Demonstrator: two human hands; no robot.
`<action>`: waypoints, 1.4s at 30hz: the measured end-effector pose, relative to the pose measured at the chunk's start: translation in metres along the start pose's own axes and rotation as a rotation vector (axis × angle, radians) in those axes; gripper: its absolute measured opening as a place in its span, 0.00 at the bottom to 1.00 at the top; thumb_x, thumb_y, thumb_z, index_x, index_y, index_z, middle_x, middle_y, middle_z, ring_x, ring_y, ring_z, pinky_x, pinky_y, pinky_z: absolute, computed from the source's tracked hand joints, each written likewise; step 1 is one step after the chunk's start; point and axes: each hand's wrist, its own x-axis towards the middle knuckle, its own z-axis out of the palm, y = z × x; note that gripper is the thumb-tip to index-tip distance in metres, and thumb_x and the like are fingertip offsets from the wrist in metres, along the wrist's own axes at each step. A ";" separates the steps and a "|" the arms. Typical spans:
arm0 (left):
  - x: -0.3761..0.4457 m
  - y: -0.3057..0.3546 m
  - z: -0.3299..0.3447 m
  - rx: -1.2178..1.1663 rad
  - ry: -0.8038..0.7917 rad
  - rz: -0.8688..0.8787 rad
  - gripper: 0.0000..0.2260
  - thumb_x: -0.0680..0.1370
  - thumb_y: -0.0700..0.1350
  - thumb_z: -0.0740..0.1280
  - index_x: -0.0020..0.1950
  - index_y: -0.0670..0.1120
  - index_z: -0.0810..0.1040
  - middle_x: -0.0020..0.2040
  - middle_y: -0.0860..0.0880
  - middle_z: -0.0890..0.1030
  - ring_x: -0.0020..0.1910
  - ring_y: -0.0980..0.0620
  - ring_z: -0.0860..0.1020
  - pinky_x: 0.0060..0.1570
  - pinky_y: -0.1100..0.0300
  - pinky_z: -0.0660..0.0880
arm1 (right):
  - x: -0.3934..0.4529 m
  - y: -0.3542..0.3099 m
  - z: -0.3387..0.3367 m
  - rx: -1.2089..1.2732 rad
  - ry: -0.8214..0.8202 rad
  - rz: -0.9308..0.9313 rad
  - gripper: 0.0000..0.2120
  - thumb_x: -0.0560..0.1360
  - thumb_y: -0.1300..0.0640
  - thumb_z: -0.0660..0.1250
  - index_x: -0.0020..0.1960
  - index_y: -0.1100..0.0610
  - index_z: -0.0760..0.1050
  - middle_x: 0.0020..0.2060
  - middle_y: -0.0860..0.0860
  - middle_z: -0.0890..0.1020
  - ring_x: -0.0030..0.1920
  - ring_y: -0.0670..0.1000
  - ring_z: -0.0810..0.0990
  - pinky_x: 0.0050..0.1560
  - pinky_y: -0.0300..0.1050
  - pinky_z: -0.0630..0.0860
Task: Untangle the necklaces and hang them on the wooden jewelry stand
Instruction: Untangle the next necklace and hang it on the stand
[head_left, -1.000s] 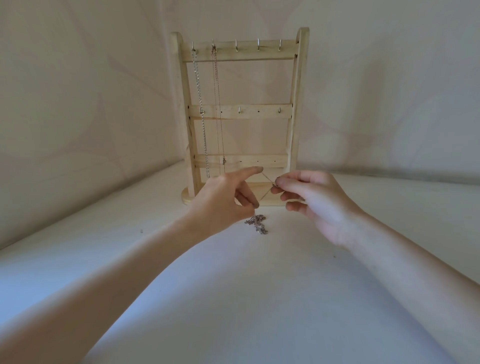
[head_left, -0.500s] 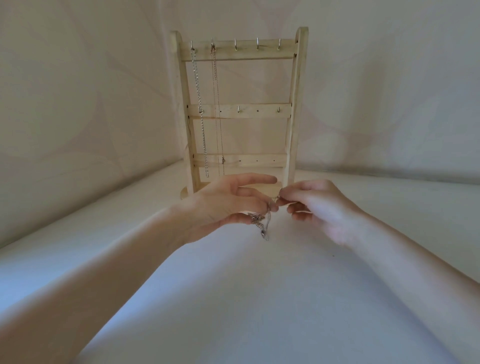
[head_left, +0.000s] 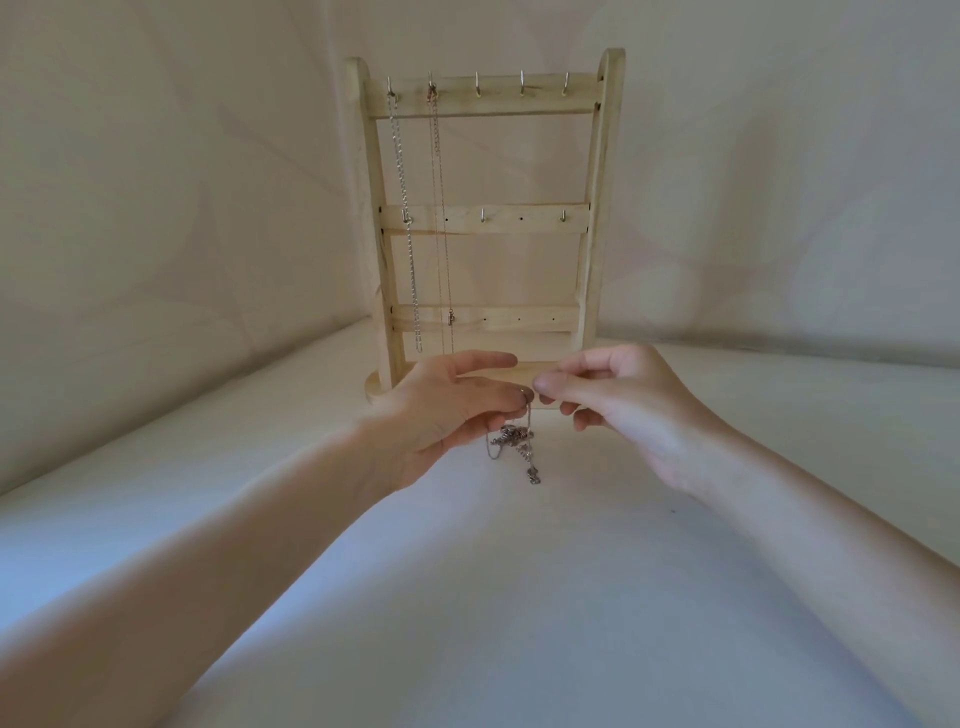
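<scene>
A wooden jewelry stand (head_left: 597, 208) rises at the back of the white surface, with three rails of small hooks. Two necklaces hang from its top rail: a silver link chain (head_left: 408, 228) on the leftmost hook and a thin chain (head_left: 441, 218) on the second hook. In front of the stand's base, my left hand (head_left: 447, 410) and my right hand (head_left: 618, 400) meet fingertip to fingertip. Both pinch the top of a tangled silver necklace (head_left: 517, 441), which dangles in a knotted clump just below my fingers, above the surface.
The white surface (head_left: 493, 597) spreads toward me, with pale walls close behind and to the left of the stand. Three hooks at the right of the top rail (head_left: 522, 85) are bare, as are those on the middle rail.
My hands have come together and lifted the tangled clump off the surface. My left index finger, stretched out earlier, now curls in to pinch the chain beside my right fingertips.
</scene>
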 end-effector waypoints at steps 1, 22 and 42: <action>0.000 -0.001 0.001 0.023 0.007 0.015 0.18 0.71 0.32 0.70 0.60 0.44 0.76 0.42 0.46 0.82 0.39 0.53 0.78 0.36 0.69 0.75 | 0.000 0.000 0.000 -0.007 0.007 0.001 0.02 0.71 0.61 0.72 0.40 0.60 0.81 0.32 0.49 0.80 0.32 0.45 0.74 0.33 0.35 0.72; -0.005 -0.002 0.004 0.247 0.075 0.150 0.13 0.72 0.33 0.70 0.54 0.44 0.78 0.40 0.48 0.83 0.30 0.61 0.80 0.32 0.72 0.73 | -0.001 0.003 0.002 -0.043 -0.092 0.060 0.02 0.70 0.63 0.71 0.39 0.59 0.82 0.34 0.52 0.80 0.32 0.44 0.73 0.37 0.38 0.72; -0.007 0.006 0.005 0.211 -0.021 0.115 0.17 0.70 0.31 0.70 0.55 0.47 0.78 0.45 0.50 0.76 0.27 0.61 0.75 0.31 0.72 0.71 | -0.001 0.001 0.000 0.138 -0.282 0.196 0.08 0.71 0.66 0.65 0.35 0.57 0.75 0.32 0.51 0.76 0.31 0.46 0.74 0.30 0.36 0.69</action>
